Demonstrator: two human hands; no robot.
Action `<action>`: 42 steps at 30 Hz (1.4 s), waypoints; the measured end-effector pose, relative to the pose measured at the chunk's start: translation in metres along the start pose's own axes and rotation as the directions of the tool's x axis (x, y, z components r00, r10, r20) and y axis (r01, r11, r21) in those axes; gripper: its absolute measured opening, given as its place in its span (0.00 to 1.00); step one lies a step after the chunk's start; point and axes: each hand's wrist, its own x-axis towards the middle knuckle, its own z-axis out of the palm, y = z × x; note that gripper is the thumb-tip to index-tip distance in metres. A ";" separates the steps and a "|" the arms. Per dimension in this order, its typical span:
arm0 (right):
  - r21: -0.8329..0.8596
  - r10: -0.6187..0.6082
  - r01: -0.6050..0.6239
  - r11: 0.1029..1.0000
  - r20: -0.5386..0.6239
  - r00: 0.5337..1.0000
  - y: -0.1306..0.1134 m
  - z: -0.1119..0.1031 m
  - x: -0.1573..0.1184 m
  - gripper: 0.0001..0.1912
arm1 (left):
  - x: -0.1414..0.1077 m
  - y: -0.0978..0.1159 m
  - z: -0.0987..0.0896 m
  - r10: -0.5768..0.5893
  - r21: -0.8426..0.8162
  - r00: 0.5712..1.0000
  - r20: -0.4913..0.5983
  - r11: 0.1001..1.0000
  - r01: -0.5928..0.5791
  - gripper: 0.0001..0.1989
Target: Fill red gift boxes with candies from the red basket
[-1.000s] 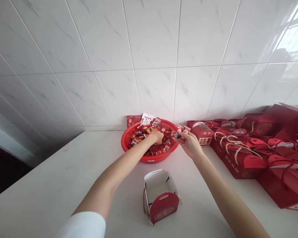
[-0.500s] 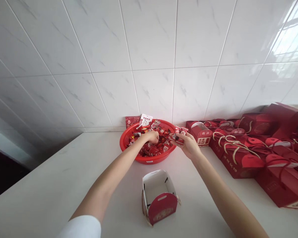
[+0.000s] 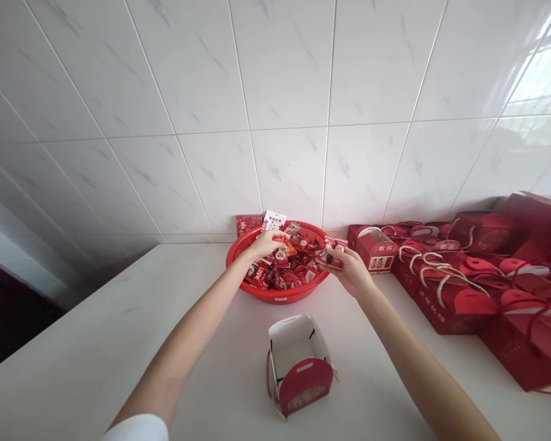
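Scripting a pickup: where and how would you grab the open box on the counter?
Probably by the near red flap, at its slot, coming from the near side and above: the open box stands upright, top open, so that flap could be pinched inside and out.

"love" on a wrapper (image 3: 259, 274); "歡喜" and "囍" on a box (image 3: 377, 248).

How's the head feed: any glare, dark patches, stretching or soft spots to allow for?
In the head view, glare washes out the upper right of the tiled wall and the lower left edge goes nearly black; head view again, the wall's grid splays outward, suggesting wide-angle stretch, and most small print on the wrapped sweets is too soft to read.
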 end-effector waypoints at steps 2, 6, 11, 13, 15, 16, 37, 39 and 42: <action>-0.006 0.004 -0.004 1.000 0.011 1.000 0.000 0.000 -0.001 0.08 | -0.002 0.003 0.000 0.013 -0.040 0.999 -0.031 0.999 -0.014 0.15; -0.002 0.005 -0.005 1.000 0.041 0.999 0.000 0.001 -0.002 0.10 | -0.008 0.012 0.002 0.042 -0.066 0.997 -0.059 0.997 -0.046 0.14; 0.006 -0.003 0.003 1.000 0.070 0.998 0.001 0.001 -0.002 0.12 | -0.013 0.023 0.008 0.091 0.000 0.993 -0.080 0.996 -0.091 0.12; 0.009 -0.002 0.002 1.000 0.062 0.998 0.000 0.001 -0.002 0.12 | -0.013 0.023 0.008 0.081 0.062 0.992 -0.101 0.995 -0.075 0.12; 0.014 -0.004 0.003 1.000 0.042 0.999 -0.002 0.001 -0.002 0.11 | -0.013 0.021 0.007 0.049 0.134 0.990 -0.131 0.990 -0.031 0.13; 0.017 -0.008 0.007 1.000 0.032 0.999 -0.003 0.000 -0.003 0.11 | -0.013 0.019 0.006 0.030 0.169 0.989 -0.145 0.986 -0.005 0.13; -0.006 -0.050 0.051 0.999 0.005 0.999 -0.018 -0.006 -0.005 0.09 | 0.015 0.014 0.067 -0.139 0.369 0.989 0.046 0.922 0.113 0.16; -0.003 -0.045 0.045 0.999 -0.004 0.999 -0.018 -0.005 -0.005 0.09 | 0.016 0.017 0.061 -0.122 0.286 0.990 0.069 0.953 0.098 0.15; 0.004 -0.040 0.040 0.999 -0.001 0.999 -0.018 -0.003 -0.006 0.09 | 0.011 0.026 0.043 -0.071 0.107 0.991 0.117 0.993 0.059 0.12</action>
